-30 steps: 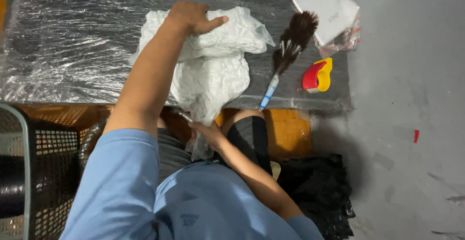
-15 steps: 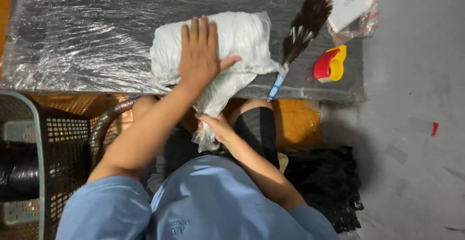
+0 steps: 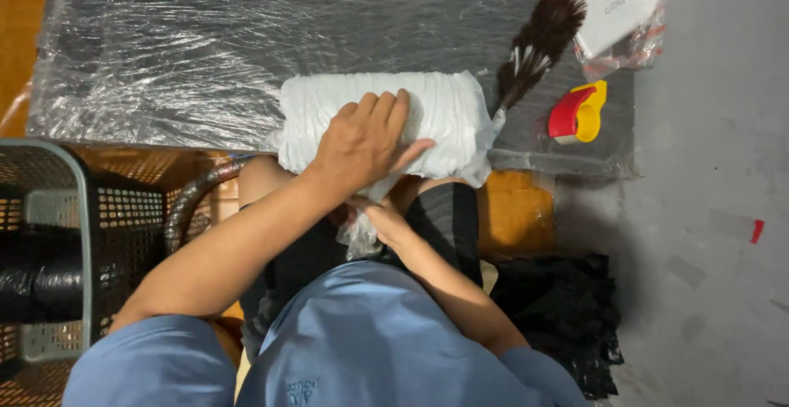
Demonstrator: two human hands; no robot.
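My left hand [image 3: 366, 140] lies spread flat on the white bundle [image 3: 427, 111] at the worktop's [image 3: 164, 54] near edge; my right hand [image 3: 382, 218] pinches its plastic bag's loose end [image 3: 360, 239], not yet closed.

White folded cloth bundle [image 3: 436, 115] in a thin clear plastic bag, lying flat and lengthwise left-right at the near edge of the table [image 3: 164, 54] covered in plastic film. Surface wrinkled, roughly rectangular. Loose bag end [image 3: 362, 239] hangs off the edge at 6 o'clock, bunched and crumpled.
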